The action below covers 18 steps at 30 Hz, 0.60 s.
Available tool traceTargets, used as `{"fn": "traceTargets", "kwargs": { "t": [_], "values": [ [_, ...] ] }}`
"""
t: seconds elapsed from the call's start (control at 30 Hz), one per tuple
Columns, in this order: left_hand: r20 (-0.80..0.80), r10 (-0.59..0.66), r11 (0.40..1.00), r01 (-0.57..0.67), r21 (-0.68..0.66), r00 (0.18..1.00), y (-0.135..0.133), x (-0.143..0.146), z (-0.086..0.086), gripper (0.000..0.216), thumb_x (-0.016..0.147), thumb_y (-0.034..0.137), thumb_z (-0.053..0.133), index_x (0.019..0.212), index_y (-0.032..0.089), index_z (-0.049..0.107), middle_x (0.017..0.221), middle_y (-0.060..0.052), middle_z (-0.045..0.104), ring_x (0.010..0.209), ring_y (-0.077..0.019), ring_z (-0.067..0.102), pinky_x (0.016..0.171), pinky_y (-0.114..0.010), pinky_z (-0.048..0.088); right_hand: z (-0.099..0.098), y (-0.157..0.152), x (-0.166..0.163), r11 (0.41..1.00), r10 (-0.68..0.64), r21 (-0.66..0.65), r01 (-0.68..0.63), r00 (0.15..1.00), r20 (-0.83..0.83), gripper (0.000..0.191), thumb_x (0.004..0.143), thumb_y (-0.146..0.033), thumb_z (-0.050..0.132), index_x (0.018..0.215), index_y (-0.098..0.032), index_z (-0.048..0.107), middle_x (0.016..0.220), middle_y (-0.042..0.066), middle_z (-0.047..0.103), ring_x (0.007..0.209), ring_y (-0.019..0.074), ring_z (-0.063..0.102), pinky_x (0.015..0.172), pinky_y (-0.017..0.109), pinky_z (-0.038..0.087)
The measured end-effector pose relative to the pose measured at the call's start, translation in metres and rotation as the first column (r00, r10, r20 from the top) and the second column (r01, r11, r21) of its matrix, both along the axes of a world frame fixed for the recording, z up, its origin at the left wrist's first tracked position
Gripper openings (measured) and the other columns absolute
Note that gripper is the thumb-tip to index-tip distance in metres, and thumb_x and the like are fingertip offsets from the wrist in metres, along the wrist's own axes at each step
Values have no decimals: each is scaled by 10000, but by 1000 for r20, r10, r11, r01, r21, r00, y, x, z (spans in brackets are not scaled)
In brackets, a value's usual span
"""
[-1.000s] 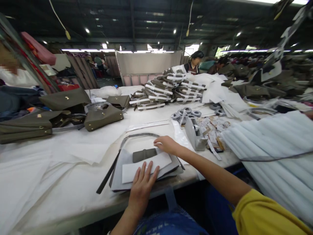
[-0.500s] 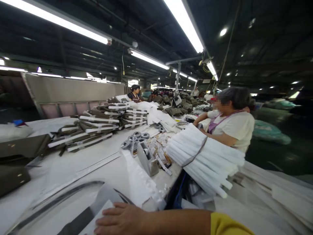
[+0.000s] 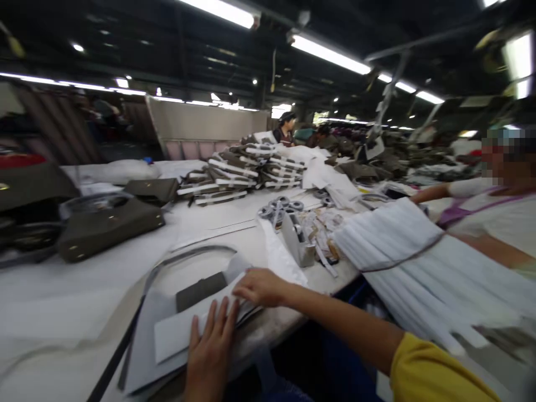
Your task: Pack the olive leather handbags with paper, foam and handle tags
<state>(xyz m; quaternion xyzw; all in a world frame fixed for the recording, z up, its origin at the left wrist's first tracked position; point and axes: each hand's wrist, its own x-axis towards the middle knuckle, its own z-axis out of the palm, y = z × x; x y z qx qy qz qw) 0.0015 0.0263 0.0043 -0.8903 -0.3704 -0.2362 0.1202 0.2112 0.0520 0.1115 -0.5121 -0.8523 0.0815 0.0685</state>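
Note:
My left hand (image 3: pixel 210 349) lies flat, fingers spread, on a white paper strip (image 3: pixel 180 335) that wraps a flat grey piece (image 3: pixel 144 346) near the table's front edge. My right hand (image 3: pixel 260 287) rests with its fingertips on the right end of the same strip. A dark olive leather piece (image 3: pixel 200 290) shows just above the strip, and a dark strap (image 3: pixel 154 273) curves around behind it. Neither hand grips anything; both press down on the stack.
A grey tape dispenser (image 3: pixel 298 240) and tape rolls (image 3: pixel 280 206) stand at centre. A bundle of white foam sheets (image 3: pixel 397 240) lies right, beside a seated person (image 3: pixel 498 218). Olive bags (image 3: pixel 106 223) sit left; a pile of wrapped pieces (image 3: pixel 240 173) lies behind.
The view swung right toward the seated person, then came back down and left. My left hand is in view again on the white strip; my right hand stays at the strip's right end.

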Motion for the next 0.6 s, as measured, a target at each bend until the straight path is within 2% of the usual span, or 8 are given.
{"fn": "traceTargets", "kwargs": {
  "t": [0.07, 0.17, 0.27, 0.43, 0.6],
  "values": [
    [-33, 38, 999, -37, 29, 999, -2, 3, 8, 628, 924, 108, 416, 1511, 288, 282, 1539, -68, 373, 1416, -292, 363, 1194, -595, 149, 10, 31, -2, 984, -172, -37, 172, 985, 6, 356, 1031, -403, 402, 1104, -248, 714, 1134, 10, 739, 1117, 138, 643, 972, 229, 430],
    [-63, 74, 996, -71, 48, 995, -3, 6, 11, 612, 918, 121, 457, 1495, 287, 335, 1545, -70, 361, 1413, -290, 373, 1198, -598, 119, 11, 72, -14, 953, -294, -60, 298, 953, 76, 305, 988, -361, 503, 1087, -171, 721, 1147, 106, 725, 1119, 217, 650, 958, 293, 464],
    [-51, 93, 994, -90, 65, 994, -4, 7, 11, 605, 905, 107, 472, 1475, 285, 381, 1546, -61, 361, 1406, -285, 385, 1203, -594, 84, 2, 102, -29, 908, -386, -95, 408, 903, 188, 346, 897, -404, 643, 1041, -102, 731, 1113, 199, 718, 1065, 301, 676, 881, 358, 527],
    [-2, 73, 996, -73, 48, 997, -2, 7, 7, 597, 902, 108, 466, 1466, 294, 398, 1535, -61, 387, 1401, -283, 394, 1203, -582, 102, -10, 137, -40, 852, -432, -162, 498, 843, 320, 389, 766, -430, 789, 1032, -149, 744, 1131, 184, 720, 1099, 322, 671, 882, 400, 561],
    [28, 68, 997, -67, -25, 997, 2, 8, -6, 550, 929, 151, 409, 1442, 347, 427, 1500, -55, 439, 1364, -295, 446, 1157, -619, 204, -6, 156, -42, 802, -440, -235, 549, 809, 388, 516, 547, -337, 932, 990, -146, 748, 1164, 167, 712, 1095, 343, 670, 881, 434, 577]
  ]
}}
